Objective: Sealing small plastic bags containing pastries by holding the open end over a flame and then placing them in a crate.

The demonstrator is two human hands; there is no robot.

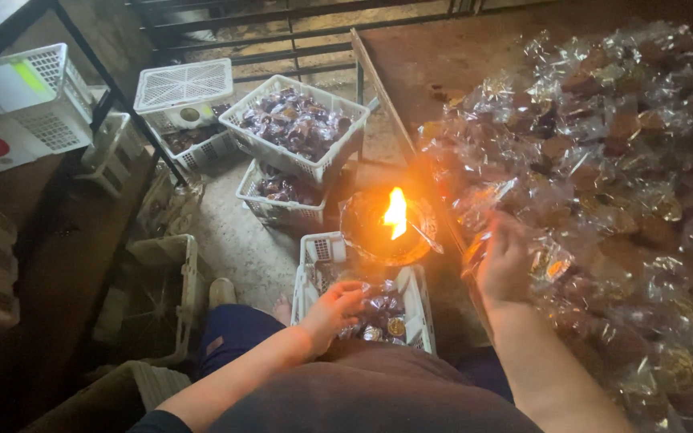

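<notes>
Crinkly clear-wrapped packets (378, 314) fill basket (420, 298)

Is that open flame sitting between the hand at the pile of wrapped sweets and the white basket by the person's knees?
Partly. The flame burns in a dish at the far end of the basket, left of the right hand. The left hand already reaches in, nearer the body.

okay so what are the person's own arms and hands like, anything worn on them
Both forearms are bare. The left hand and right hand wear no gloves; no rings or watch can be made out. Only a dark sleeve edge shows high on the left arm.
</notes>
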